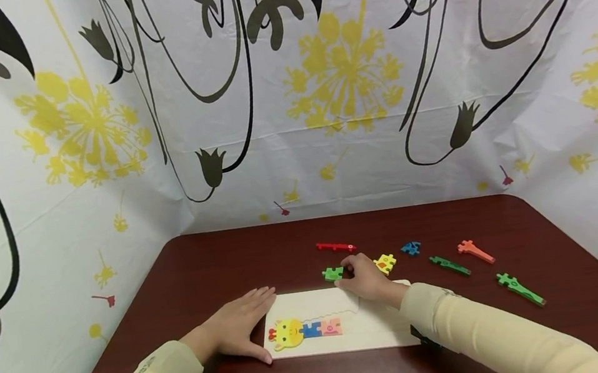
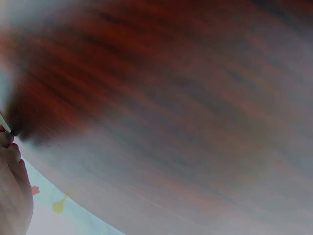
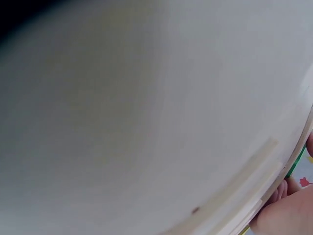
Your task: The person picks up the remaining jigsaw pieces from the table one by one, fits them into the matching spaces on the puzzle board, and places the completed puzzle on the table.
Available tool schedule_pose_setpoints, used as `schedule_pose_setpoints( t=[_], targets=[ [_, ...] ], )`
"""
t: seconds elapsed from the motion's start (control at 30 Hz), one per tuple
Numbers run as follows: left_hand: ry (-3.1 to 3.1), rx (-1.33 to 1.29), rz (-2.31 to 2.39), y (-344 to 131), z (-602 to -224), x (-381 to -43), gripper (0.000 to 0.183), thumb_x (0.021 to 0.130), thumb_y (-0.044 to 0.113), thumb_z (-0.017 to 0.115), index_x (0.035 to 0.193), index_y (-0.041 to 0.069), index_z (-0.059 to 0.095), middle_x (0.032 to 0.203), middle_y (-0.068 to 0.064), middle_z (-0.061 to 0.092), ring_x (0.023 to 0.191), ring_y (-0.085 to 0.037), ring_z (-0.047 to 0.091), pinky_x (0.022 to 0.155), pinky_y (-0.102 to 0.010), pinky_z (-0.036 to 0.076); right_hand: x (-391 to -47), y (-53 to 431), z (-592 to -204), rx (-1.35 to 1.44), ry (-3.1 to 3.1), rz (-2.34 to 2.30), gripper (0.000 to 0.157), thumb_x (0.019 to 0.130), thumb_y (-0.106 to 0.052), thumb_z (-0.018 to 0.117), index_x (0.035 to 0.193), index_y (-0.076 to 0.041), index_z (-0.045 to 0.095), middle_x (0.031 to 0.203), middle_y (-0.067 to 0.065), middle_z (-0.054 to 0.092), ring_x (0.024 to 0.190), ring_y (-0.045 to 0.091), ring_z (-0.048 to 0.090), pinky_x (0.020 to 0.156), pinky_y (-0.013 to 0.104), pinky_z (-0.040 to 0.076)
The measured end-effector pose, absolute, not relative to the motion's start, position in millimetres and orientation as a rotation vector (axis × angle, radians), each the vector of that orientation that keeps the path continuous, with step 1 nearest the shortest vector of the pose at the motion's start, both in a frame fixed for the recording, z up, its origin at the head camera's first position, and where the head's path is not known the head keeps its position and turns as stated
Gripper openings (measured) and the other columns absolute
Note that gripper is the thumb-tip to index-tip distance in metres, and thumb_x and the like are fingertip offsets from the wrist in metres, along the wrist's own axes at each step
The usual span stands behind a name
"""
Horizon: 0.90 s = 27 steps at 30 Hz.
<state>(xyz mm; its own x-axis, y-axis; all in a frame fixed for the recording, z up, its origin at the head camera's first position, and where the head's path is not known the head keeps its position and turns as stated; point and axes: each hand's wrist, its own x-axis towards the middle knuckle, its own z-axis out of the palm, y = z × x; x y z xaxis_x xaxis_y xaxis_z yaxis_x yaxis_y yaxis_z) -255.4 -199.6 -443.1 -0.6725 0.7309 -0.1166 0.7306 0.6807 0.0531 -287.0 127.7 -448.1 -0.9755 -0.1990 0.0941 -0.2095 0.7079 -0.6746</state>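
Note:
A pale puzzle board [image 1: 377, 330] lies on the table, holding a yellow giraffe head piece [image 1: 287, 334], a blue piece [image 1: 311, 330] and a pink piece [image 1: 331, 327] in a row. My left hand [image 1: 240, 325] rests flat at the board's left edge, fingers extended. Beyond the board's far edge, my right hand [image 1: 369, 279] pinches a small green puzzle piece [image 1: 332, 274] between thumb and fingers. In the right wrist view a sliver of green [image 3: 296, 162] shows between the fingers. A yellow puzzle piece [image 1: 385, 263] sits just right of that hand.
Behind the hand lies a long red piece [image 1: 335, 246]. Spread to the right are a blue piece [image 1: 411, 248], an orange piece [image 1: 476, 251] and two long green pieces, the nearer green one [image 1: 519, 289] farthest right. A patterned curtain [image 1: 297, 174] hangs behind the dark table [image 1: 219, 266].

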Motion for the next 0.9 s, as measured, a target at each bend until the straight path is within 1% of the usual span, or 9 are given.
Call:
schedule_pose_setpoints(
  t=[0.27, 0.63, 0.9],
  targets=[
    [2.756, 1.203, 0.009, -199.5, -442.7, -255.8, 0.122, 0.069, 0.091, 0.044, 0.156, 0.009, 0.02, 0.161, -0.006, 0.018, 0.147, -0.021, 0.014, 0.116, -0.04, 0.018, -286.5, 125.1, -447.3, 0.302, -2.898, 1.143, 0.042, 0.085, -0.018, 0.077, 0.117, 0.004, 0.061, 0.103, 0.011, 0.055, 0.091, 0.022, 0.053, 0.083, 0.041, 0.049],
    [2.761, 1.219, -0.009, -200.4, -447.1, -257.0, 0.122, 0.069, 0.091, 0.043, 0.156, 0.008, 0.02, 0.161, -0.006, 0.018, 0.146, -0.021, 0.014, 0.116, -0.04, 0.019, -286.3, 125.3, -447.3, 0.295, -2.901, 1.129, 0.037, 0.086, -0.017, 0.075, 0.115, 0.003, 0.063, 0.103, 0.011, 0.055, 0.091, 0.022, 0.054, 0.085, 0.041, 0.05],
    [2.761, 1.218, 0.004, -200.9, -446.3, -256.5, 0.121, 0.07, 0.09, 0.045, 0.156, 0.009, 0.02, 0.161, -0.006, 0.018, 0.146, -0.021, 0.014, 0.116, -0.04, 0.019, -285.3, 125.7, -446.1, 0.307, -2.891, 1.127, 0.033, 0.088, -0.014, 0.073, 0.114, 0.004, 0.063, 0.102, 0.011, 0.056, 0.09, 0.022, 0.054, 0.082, 0.04, 0.05]
  ],
)
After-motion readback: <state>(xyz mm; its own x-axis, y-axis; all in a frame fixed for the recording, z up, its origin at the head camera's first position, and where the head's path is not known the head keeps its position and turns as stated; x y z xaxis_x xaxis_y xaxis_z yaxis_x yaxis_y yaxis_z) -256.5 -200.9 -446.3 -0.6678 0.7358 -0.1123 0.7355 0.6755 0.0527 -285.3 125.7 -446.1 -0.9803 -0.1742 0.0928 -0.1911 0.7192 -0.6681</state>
